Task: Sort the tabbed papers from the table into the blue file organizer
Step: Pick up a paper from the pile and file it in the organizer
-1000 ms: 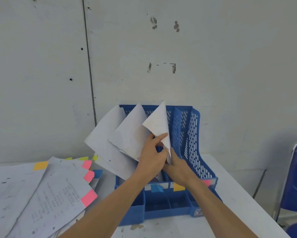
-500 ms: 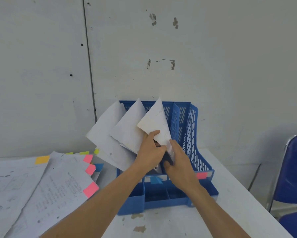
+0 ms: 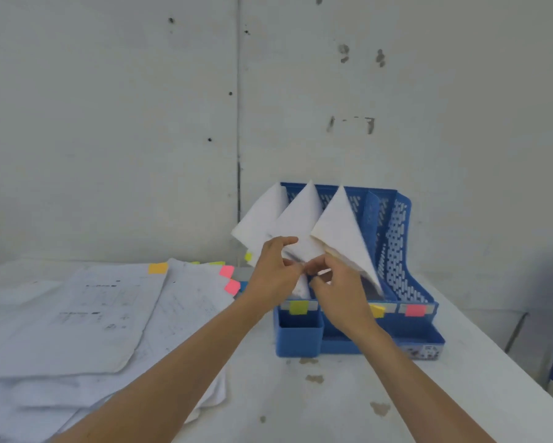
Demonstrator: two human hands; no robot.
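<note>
**Both hands at the slots, seating sheets in the organizer**

- The blue file organizer [image 3: 396, 251] stands right of centre on the table [image 3: 332, 398], against the wall. Three slots are filled, and each bundle leans back with one corner pointing up.
- The left hand [image 3: 273, 271] has its fingers [image 3: 288, 241] curled on the middle bundle [image 3: 300, 225]. This looks like steadying it so it does not tip forward.
- The right hand [image 3: 343, 294] has its fingers [image 3: 321, 268] drawn in narrow. As far as the blur allows, they pinch the lower edge of the right bundle [image 3: 342, 228], probably squaring it down into its slot.
- The left bundle [image 3: 262, 219] is untouched. The far right slot looks empty.
- The front strip carries one colour marker per slot: a green-yellow marker [image 3: 298, 307], a yellow marker [image 3: 377, 311] and a pink marker [image 3: 415, 310]. They likely key each slot to a tab colour.
- The unsorted tabbed papers [image 3: 109, 314] are fanned out at lower left, so an orange tab [image 3: 158, 268] and two pink tabs [image 3: 226, 271] show along their far edge.
- Writing: the print on the sheets is faint and too blurred to read. A small sticker [image 3: 428, 350] sits on the organizer's lower right front and is illegible. No text shows on the markers.
</note>
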